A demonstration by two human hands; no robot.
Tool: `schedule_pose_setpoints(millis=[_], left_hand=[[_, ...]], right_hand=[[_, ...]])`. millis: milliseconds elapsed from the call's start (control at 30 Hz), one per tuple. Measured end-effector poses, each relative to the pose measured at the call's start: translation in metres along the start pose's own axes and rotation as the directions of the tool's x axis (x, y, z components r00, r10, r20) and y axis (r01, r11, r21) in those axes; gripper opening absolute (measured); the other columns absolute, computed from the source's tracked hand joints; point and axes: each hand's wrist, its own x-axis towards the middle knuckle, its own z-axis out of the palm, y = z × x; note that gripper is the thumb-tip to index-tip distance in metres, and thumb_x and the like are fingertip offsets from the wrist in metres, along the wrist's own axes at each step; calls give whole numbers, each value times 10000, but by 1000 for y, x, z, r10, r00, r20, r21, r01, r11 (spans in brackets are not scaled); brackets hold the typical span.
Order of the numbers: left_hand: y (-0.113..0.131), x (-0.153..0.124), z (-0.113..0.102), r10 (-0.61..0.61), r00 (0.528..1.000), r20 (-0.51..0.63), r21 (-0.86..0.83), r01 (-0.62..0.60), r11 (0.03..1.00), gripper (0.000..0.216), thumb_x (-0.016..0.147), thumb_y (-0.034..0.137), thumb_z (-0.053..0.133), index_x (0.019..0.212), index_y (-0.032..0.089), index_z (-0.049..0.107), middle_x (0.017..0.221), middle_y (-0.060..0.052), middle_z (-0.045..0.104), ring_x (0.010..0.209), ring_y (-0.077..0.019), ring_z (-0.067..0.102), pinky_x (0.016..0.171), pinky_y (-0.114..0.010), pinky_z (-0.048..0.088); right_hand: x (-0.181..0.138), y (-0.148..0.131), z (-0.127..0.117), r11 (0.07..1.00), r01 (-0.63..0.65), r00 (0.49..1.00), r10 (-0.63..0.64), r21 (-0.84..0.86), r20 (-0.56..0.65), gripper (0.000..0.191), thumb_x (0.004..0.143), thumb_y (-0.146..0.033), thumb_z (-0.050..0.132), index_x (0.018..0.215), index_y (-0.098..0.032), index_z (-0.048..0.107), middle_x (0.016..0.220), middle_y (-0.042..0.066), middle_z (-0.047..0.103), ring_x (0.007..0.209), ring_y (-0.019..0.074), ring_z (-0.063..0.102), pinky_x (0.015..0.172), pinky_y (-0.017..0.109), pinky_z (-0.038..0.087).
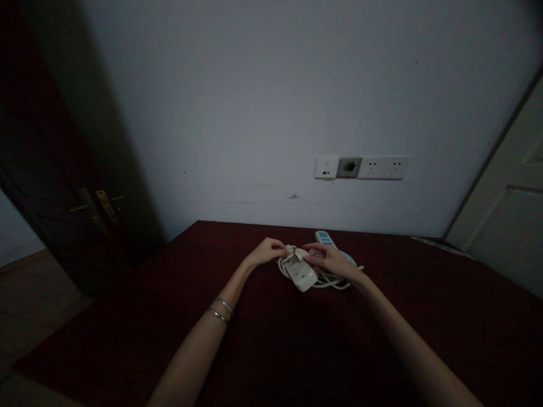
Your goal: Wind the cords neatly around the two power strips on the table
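Note:
A white power strip [302, 275] with its coiled white cord [335, 280] lies on a dark red table [271, 339]. My left hand [267, 251] is closed, its fingers pinching the cord or plug at the strip's far end. My right hand [328, 260] is also closed, gripping the cord beside the strip from the right. Both hands meet over the bundle. Two bracelets ring my left wrist. A white remote control [324, 238] with blue buttons lies just behind my right hand.
A white wall stands behind the table, with a row of wall sockets [362, 168] above the hands. A dark door with a handle [91, 206] is at the left. A pale door [509, 226] is at the right.

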Motion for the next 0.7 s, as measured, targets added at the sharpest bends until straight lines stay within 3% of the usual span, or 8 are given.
schedule_pose_setpoints(millis=[133,300,467,600,700], left_hand=[[5,2,3,88,993,-79,13,-87,996,178,710,280,597,736,111,647,671,-26,606,627,-120,510,588,-222,387],[8,4,6,131,982,-136,100,-117,988,171,749,280,555,739,122,621,657,-12,573,612,-117,484,576,-222,367],[12,3,13,141,979,-148,118,-124,985,168,759,282,545,739,131,616,643,-9,560,607,-120,473,575,-227,354],[17,3,20,175,977,-124,109,-162,981,147,765,260,537,740,132,605,656,-10,557,621,-116,467,587,-221,364],[20,3,23,181,974,-134,109,-167,980,141,768,250,535,734,128,597,670,-13,565,634,-115,476,606,-219,379]], right_hand=[[1,-1,0,1000,-14,995,17,24,-102,421,710,-342,646,1070,-128,603,641,-5,599,493,99,527,470,225,434],[-2,-7,1,999,13,998,-16,53,53,354,736,-377,610,996,-139,642,568,-16,585,442,90,493,451,216,409],[-8,-13,-1,990,-124,990,119,60,79,366,714,-343,637,1018,-142,597,496,-47,531,371,84,482,361,183,322],[-10,-15,-1,967,-226,971,216,113,101,275,705,-339,653,897,-153,588,568,-16,595,417,94,537,395,192,397],[-9,-16,0,952,-290,957,287,100,49,221,716,-319,653,839,-156,569,569,-3,611,427,101,550,403,197,423]])
